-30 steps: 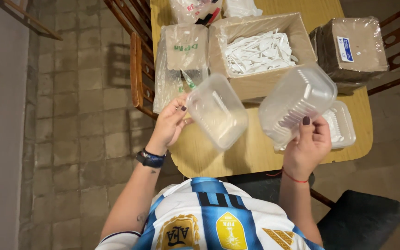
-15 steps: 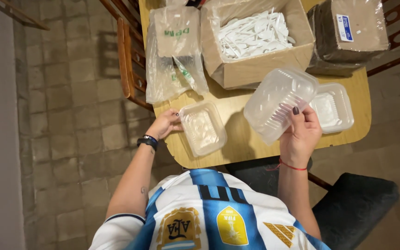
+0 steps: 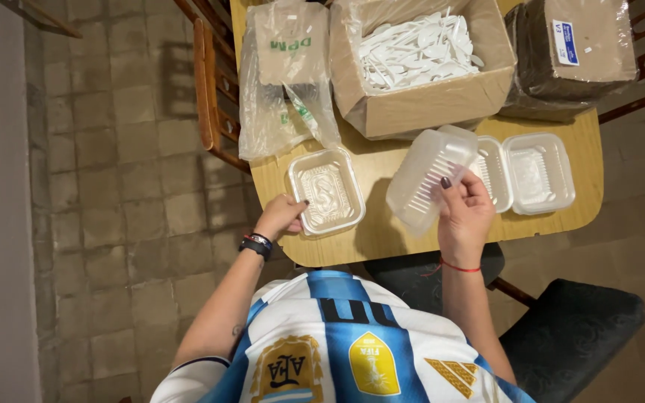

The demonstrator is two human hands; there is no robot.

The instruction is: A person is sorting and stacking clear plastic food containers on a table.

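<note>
your left hand (image 3: pixel 281 216) rests at the near left corner of a clear plastic tray (image 3: pixel 325 191) that lies flat and open side up on the wooden table (image 3: pixel 382 242), close to its near edge. the fingers are curled loosely and pinch the tray's rim, thumb side up; the flat placement probably keeps it steady and easy to reach into.

your right hand (image 3: pixel 463 213) is raised off the table and has a stack of clear containers (image 3: pixel 428 177) tilted up on edge, gripped along its lower side with the fingers partly closed around it and the thumb on the near face. holding it tilted like this likely lets one piece be peeled from the stack.

just beyond and to the right of your right hand, an open hinged container (image 3: pixel 525 172) lies flat. further away from both hands stands a cardboard box of white plastic cutlery (image 3: pixel 416 54), with a clear bag holding brown paper (image 3: pixel 287 75) beyond your left hand and a wrapped brown bundle (image 3: pixel 575 52) to the far right.
</note>
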